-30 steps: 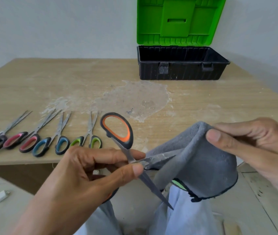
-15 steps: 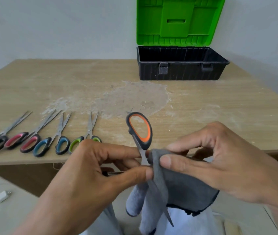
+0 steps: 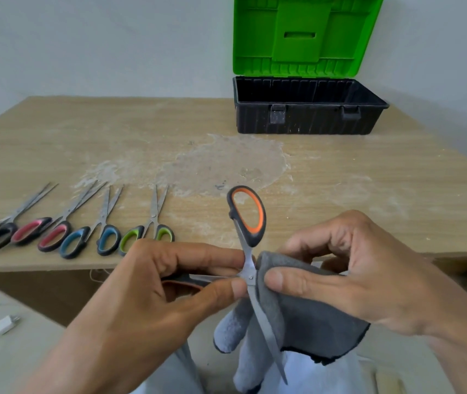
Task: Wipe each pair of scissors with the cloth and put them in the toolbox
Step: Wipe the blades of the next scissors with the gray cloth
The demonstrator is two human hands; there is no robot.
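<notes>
Head view: the left hand (image 3: 152, 294) pinches the orange-handled scissors (image 3: 248, 240) at the pivot between thumb and forefinger, and the right hand (image 3: 369, 274) clamps the grey cloth (image 3: 306, 317) just beside it, thumb on top. The scissors hang open before the table (image 3: 369, 180) edge, with one handle loop up and the bare blade pointing down toward the person. Four more scissors (image 3: 109, 240) lie in a row at the left, and the open toolbox (image 3: 306, 118) stands well apart, at the far side.

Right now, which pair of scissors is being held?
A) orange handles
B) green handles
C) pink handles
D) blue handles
A: the left hand pinches the orange-handled scissors at the pivot, and the right hand holds the cloth against them.
</notes>
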